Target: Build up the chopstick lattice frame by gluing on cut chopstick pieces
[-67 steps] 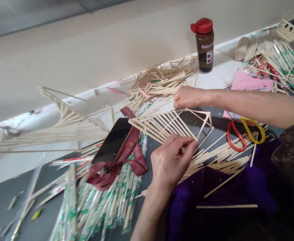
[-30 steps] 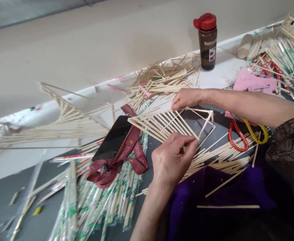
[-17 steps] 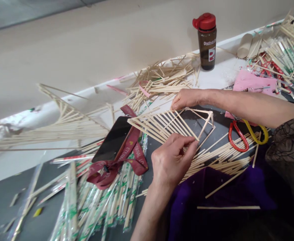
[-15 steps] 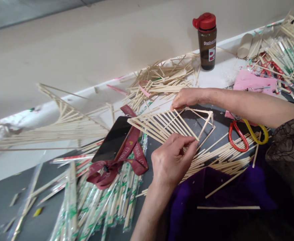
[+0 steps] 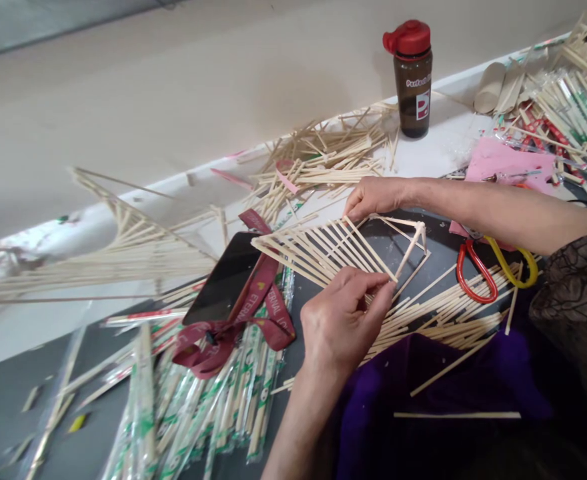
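A slatted frame of wooden chopsticks (image 5: pixel 318 250) lies between my two hands, its slats side by side and a triangular part at its right end. My left hand (image 5: pixel 346 317) is closed in a pinch at the near end of the last slat. At the far end of that slat, the fingertips of my right hand (image 5: pixel 371 198) are also pinched on the frame. Loose bare chopsticks (image 5: pixel 433 310) lie under and to the right of the frame. Scissors with one red and one yellow handle (image 5: pixel 476 280) rest below my right forearm.
A phone (image 5: pixel 226 277) with a maroon lanyard (image 5: pixel 266 293) lies on wrapped chopsticks (image 5: pixel 228 400). Behind are a chopstick pile (image 5: pixel 328 157) and a dark bottle with a red lid (image 5: pixel 413 83). A larger chopstick structure (image 5: pixel 123 253) stands left. Purple cloth (image 5: pixel 423 380) covers the near side.
Almost nothing differs. The view has shifted very slightly, and both hands keep their pinch on the frame in the same place.
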`<state>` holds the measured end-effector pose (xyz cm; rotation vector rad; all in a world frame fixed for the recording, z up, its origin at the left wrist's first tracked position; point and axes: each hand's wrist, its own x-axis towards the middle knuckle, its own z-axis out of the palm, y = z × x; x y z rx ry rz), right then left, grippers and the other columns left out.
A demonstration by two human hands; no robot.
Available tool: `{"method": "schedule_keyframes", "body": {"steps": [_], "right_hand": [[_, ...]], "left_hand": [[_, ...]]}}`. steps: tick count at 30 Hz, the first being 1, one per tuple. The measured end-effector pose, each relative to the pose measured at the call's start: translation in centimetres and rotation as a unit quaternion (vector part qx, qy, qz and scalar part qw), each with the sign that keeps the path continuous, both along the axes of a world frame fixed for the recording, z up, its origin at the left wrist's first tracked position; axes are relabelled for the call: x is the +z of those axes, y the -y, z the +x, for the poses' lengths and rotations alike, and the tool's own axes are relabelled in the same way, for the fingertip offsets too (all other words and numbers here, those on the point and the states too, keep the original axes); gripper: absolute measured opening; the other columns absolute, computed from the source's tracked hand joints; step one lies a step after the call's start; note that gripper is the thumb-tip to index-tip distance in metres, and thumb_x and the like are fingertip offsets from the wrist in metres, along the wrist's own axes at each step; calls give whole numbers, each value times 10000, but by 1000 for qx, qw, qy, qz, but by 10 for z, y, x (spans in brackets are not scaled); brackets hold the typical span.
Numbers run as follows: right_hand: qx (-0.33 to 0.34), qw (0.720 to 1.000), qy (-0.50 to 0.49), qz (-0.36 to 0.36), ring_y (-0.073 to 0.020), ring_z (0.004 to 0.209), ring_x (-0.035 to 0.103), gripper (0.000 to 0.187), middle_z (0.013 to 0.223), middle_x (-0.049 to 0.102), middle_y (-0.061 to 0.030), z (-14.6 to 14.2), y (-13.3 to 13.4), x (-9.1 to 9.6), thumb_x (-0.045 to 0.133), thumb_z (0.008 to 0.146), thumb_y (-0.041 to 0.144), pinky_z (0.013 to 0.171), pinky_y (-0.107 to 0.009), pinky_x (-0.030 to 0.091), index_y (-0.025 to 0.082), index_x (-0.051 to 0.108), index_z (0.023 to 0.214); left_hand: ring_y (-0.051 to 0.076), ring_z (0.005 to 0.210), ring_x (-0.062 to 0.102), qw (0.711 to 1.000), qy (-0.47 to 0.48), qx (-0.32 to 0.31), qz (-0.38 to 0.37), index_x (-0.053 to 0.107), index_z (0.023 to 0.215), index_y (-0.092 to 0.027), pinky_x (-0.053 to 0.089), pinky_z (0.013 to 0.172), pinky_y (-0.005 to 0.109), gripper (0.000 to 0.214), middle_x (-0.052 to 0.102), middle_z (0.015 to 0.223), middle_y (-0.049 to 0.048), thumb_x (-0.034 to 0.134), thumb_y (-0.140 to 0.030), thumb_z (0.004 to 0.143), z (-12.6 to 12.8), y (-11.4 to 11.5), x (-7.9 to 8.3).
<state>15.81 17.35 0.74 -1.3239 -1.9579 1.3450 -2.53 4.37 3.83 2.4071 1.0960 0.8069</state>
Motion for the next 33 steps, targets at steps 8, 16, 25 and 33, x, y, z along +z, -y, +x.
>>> {"method": "schedule_keyframes", "body": {"steps": [8, 16, 25, 33], "right_hand": [[-8, 1000, 2, -30, -105, 675, 522, 133, 712, 663, -25, 1, 9, 15, 587, 746, 107, 647, -241, 406, 101, 719, 758], [-119, 992, -11, 27, -83, 639, 516, 121, 695, 639, -33, 3, 21, 29, 579, 791, 111, 637, -224, 412, 88, 681, 730], [-172, 984, 4, 43, -94, 587, 528, 89, 635, 624, -34, 31, 55, 54, 619, 747, 118, 603, -246, 446, 96, 697, 709], [-154, 988, 26, 6, -84, 584, 515, 73, 605, 608, -19, 35, 56, 42, 628, 708, 118, 592, -216, 423, 105, 695, 682]], "left_hand": [[81, 523, 587, 1000, -2, 2, -3, 722, 777, -193, 438, 491, 211, 98, 675, 668, -12, 641, -229, 818, 0, 0, 0], [101, 556, 601, 999, -4, 5, -31, 722, 790, -203, 452, 515, 241, 111, 679, 681, -3, 626, -248, 825, 0, 0, 2], [120, 612, 622, 999, 0, -1, -38, 718, 773, -194, 447, 545, 240, 141, 686, 696, 15, 611, -262, 833, 1, 1, 1], [117, 587, 612, 999, -4, -3, -42, 726, 772, -191, 430, 529, 235, 158, 679, 692, 21, 604, -274, 828, 0, -1, -2]]}}
